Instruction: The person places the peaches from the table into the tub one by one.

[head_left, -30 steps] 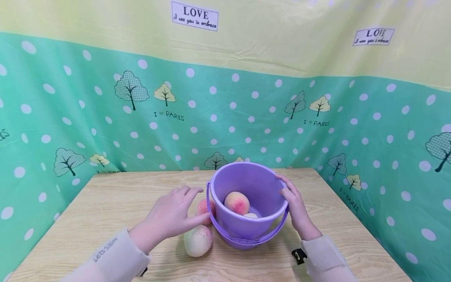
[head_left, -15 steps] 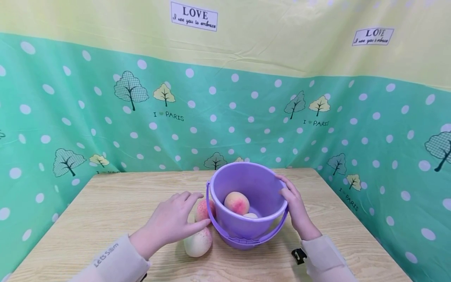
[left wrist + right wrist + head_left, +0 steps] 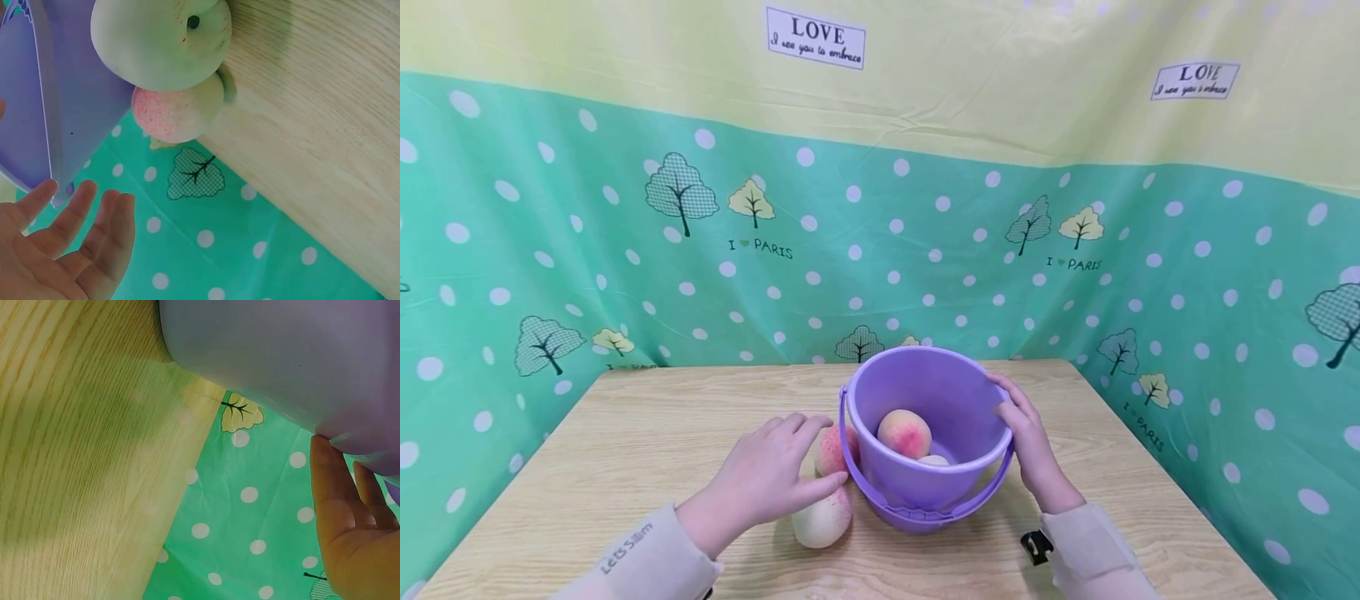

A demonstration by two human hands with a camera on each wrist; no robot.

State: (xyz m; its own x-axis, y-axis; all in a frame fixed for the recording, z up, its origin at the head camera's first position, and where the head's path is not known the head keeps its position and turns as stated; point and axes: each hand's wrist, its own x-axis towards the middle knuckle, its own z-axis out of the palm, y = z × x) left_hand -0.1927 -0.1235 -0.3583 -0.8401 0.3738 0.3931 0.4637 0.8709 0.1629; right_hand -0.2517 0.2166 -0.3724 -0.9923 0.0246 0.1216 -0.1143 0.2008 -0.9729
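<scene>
A purple bucket (image 3: 917, 483) stands on the table, its handle (image 3: 853, 467) hanging down at the front. My right hand (image 3: 1032, 446) holds its right rim; the right wrist view shows fingertips against the outer wall. Inside lies a blushed peach (image 3: 904, 433), with part of a second pale round thing (image 3: 934, 460) beside it. Left of the bucket are a pink speckled peach (image 3: 832, 452) and a whitish peach (image 3: 820, 523) nearer me. Over them hovers my left hand (image 3: 763, 471), fingers spread and holding nothing, its thumb tip close to the handle. The hand hides parts of both peaches.
The wooden table (image 3: 655, 450) ends at a green dotted cloth (image 3: 760, 292) that rises behind and along both sides. A black buckle (image 3: 1037, 547) shows near my right wrist.
My left hand has lowered slightly over the peaches. The pink peach has shifted a little left. My right hand and the bucket stay in place.
</scene>
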